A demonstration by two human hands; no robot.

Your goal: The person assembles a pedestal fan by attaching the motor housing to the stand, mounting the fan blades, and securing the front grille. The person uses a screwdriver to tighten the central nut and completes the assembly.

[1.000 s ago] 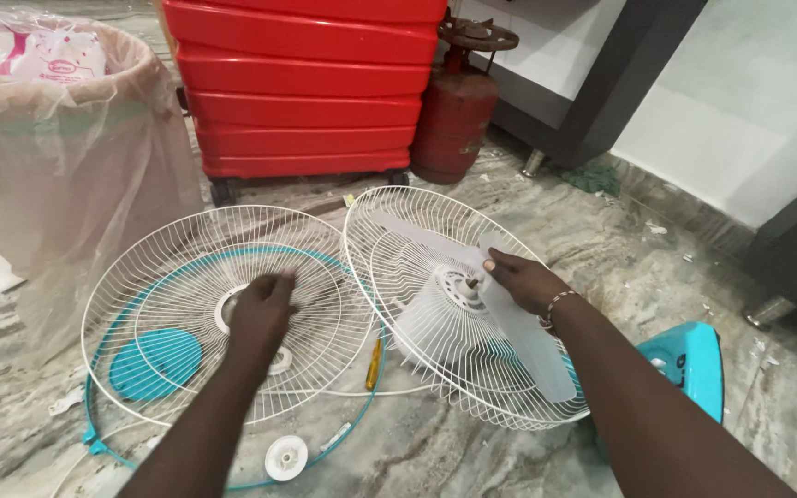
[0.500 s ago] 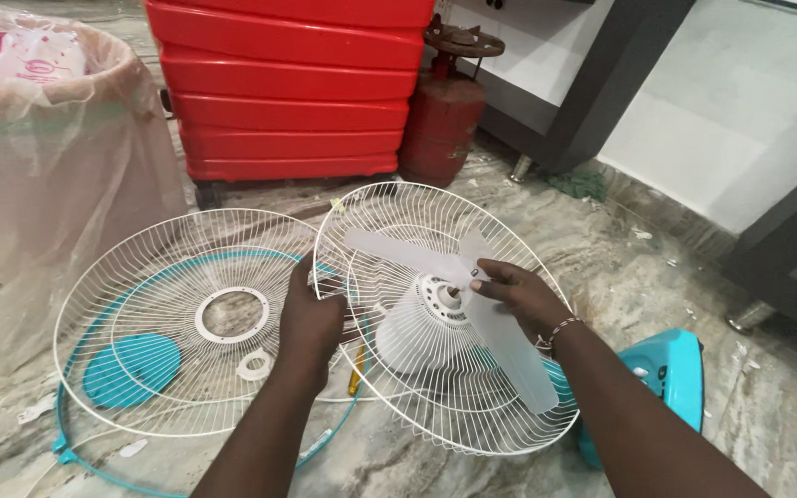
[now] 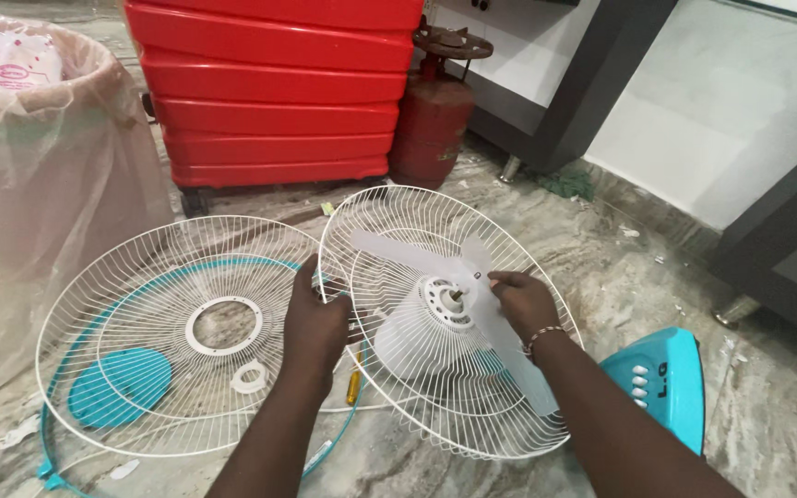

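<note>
A white wire rear fan guard with the motor housing behind it lies tilted on the floor. A translucent fan blade sits on the shaft at its hub. My left hand grips the guard's left rim. My right hand pinches the blade beside the hub. To the left lies the white front guard with a teal disc under it and a small white ring on it.
A teal fan base lies at the right. A yellow screwdriver lies between the guards. Red stacked crates and a red gas cylinder stand behind. A plastic-lined bin is at the left. Dark furniture legs stand at the right.
My left hand left the front guard's centre and moved right to grasp the rear guard's rim. My right hand stayed at the blade near the hub. The view shifted slightly.
</note>
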